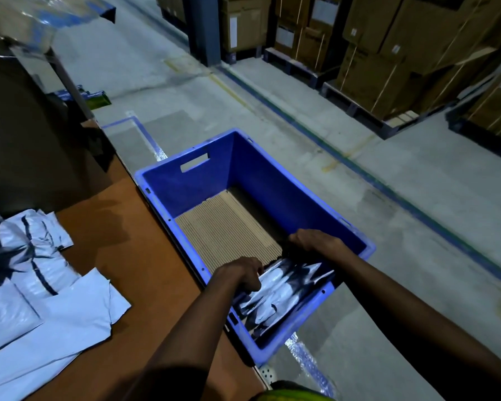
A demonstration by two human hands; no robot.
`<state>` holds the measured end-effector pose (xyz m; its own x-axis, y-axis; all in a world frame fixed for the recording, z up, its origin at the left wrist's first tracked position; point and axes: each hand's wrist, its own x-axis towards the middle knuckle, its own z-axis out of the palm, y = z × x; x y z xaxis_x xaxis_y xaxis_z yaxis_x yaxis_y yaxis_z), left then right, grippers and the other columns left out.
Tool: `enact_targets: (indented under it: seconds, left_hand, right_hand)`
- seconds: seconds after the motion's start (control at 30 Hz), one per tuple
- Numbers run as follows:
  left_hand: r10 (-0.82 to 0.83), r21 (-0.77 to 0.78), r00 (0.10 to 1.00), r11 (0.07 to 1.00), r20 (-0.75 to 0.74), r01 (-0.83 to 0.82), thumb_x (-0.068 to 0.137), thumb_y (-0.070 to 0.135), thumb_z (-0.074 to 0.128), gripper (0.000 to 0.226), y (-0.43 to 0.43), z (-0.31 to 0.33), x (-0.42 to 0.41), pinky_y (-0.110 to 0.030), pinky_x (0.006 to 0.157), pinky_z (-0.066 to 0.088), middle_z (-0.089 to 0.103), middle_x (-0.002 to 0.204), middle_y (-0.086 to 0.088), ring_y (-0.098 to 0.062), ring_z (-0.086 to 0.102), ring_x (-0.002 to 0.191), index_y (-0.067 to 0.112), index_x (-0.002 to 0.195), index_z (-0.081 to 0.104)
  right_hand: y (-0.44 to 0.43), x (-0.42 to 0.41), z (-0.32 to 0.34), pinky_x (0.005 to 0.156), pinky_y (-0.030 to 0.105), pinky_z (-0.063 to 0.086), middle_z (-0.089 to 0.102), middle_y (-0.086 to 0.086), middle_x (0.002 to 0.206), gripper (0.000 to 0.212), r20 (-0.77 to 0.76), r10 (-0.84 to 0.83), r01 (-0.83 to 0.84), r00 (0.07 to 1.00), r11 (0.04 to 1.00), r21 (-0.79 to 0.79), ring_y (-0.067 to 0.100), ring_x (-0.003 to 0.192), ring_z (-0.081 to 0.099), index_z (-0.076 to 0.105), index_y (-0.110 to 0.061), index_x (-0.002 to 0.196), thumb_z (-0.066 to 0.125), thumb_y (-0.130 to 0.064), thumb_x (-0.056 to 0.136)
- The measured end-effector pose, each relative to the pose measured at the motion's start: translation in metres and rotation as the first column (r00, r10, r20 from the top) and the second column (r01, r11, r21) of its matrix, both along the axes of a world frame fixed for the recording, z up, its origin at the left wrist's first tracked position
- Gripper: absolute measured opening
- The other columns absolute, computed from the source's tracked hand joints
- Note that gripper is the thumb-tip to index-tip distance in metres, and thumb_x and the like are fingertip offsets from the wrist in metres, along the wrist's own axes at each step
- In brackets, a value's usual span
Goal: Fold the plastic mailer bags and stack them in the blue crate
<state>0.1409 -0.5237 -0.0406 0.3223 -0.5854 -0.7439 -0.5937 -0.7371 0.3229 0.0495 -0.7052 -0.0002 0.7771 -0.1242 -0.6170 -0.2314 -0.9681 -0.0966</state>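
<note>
A blue crate (272, 180) stands on the floor beside the brown table, with corrugated cardboard lining its bottom. At its near end lies a folded grey-white mailer bag (281, 290). My left hand (240, 273) grips the bag's left edge with curled fingers. My right hand (315, 241) holds the bag's far right edge inside the crate. More mailer bags (32, 285) lie flat and crumpled on the table at the left.
The brown table (145, 256) runs along the crate's left side. A dark bulky shape (26, 140) sits at its far end. Pallets of cardboard boxes (388, 53) line the far right. Grey floor with blue and yellow lines surrounds the crate.
</note>
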Motion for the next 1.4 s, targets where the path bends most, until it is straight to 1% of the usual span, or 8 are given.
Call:
enact_targets:
  seconds: [0.1,0.2,0.33,0.5,0.7,0.93,1.23,1.4]
  left_hand:
    - [-0.005,0.003,1.000,1.000,0.017,0.005,0.086,0.007,0.061,0.060,-0.001,0.001,0.002,-0.039,0.096,0.058,0.057,0.141,-0.011,-0.029,0.063,0.119,0.017,0.144,0.052]
    - [-0.032,-0.003,0.999,0.999,0.024,0.032,0.086,0.008,0.060,0.058,-0.003,0.004,0.001,-0.036,0.094,0.057,0.060,0.140,-0.012,-0.029,0.064,0.120,0.015,0.143,0.054]
    - [-0.049,-0.026,0.998,0.998,0.051,0.050,0.086,0.012,0.062,0.058,-0.004,0.008,-0.003,-0.039,0.100,0.055,0.059,0.140,-0.011,-0.029,0.061,0.123,0.016,0.143,0.054]
    - [-0.027,-0.058,0.999,0.998,0.032,0.029,0.087,0.010,0.060,0.059,0.002,0.015,-0.010,-0.038,0.099,0.056,0.060,0.139,-0.011,-0.028,0.063,0.120,0.017,0.144,0.052]
    - [0.016,-0.229,0.996,0.973,0.091,0.006,0.087,0.007,0.061,0.069,0.023,0.051,-0.005,-0.032,0.107,0.048,0.056,0.147,-0.011,-0.027,0.056,0.133,0.020,0.153,0.046]
    - [0.118,-0.513,0.957,0.857,0.267,0.037,0.078,0.003,0.061,0.068,0.087,0.091,-0.007,-0.035,0.102,0.049,0.065,0.135,-0.004,-0.021,0.058,0.128,0.024,0.143,0.058]
    - [0.446,-0.759,0.742,0.639,0.500,0.127,0.083,0.017,0.062,0.044,0.222,0.106,-0.021,-0.047,0.097,0.048,0.069,0.120,-0.004,-0.031,0.060,0.116,0.024,0.126,0.069]
    - [0.671,-0.765,0.561,0.636,0.485,-0.100,0.082,0.016,0.065,0.035,0.317,0.093,-0.034,-0.047,0.086,0.049,0.073,0.108,-0.006,-0.036,0.063,0.108,0.024,0.114,0.074]
  right_hand:
    - [0.001,-0.005,0.001,0.095,0.039,0.052,0.070,0.001,0.115,0.032,0.029,-0.061,0.060,0.998,0.997,0.052,0.023,0.110,0.068,0.071,-0.021,0.128,0.056,-0.025,0.100]
    - [0.000,-0.006,0.001,0.082,0.030,0.047,0.070,-0.005,0.092,0.033,0.017,-0.028,0.026,0.999,0.994,0.103,0.018,0.093,0.067,0.075,-0.016,0.121,0.056,-0.024,0.095]
    - [-0.003,-0.008,-0.001,0.089,0.032,0.054,0.075,-0.004,0.117,0.034,0.067,-0.017,0.010,0.998,0.996,0.093,0.018,0.101,0.071,0.073,-0.029,0.126,0.058,-0.020,0.097]
    - [-0.001,-0.010,0.004,0.076,0.024,0.047,0.076,-0.007,0.115,0.039,0.132,-0.044,0.032,0.990,0.995,0.096,0.007,0.090,0.068,0.071,-0.032,0.130,0.065,-0.019,0.094]
    - [0.003,-0.016,0.016,0.092,0.039,0.055,0.078,-0.004,0.112,0.030,0.336,-0.155,0.108,0.929,0.982,0.156,0.015,0.105,0.073,0.077,-0.026,0.120,0.078,-0.026,0.089]
    - [0.060,-0.036,0.034,0.088,0.035,0.055,0.077,-0.009,0.113,0.024,0.567,-0.325,0.220,0.757,0.944,0.248,0.011,0.108,0.071,0.077,-0.032,0.118,0.075,-0.037,0.094]
    - [0.218,-0.031,0.048,0.075,0.035,0.048,0.071,-0.009,0.109,0.019,0.870,-0.274,0.185,0.411,0.959,0.214,0.018,0.107,0.061,0.076,-0.034,0.114,0.069,-0.037,0.096]
    - [0.307,-0.013,0.041,0.083,0.042,0.055,0.071,-0.008,0.108,0.020,0.885,-0.269,0.019,0.379,0.959,0.284,0.020,0.107,0.065,0.075,-0.031,0.112,0.065,-0.038,0.096]
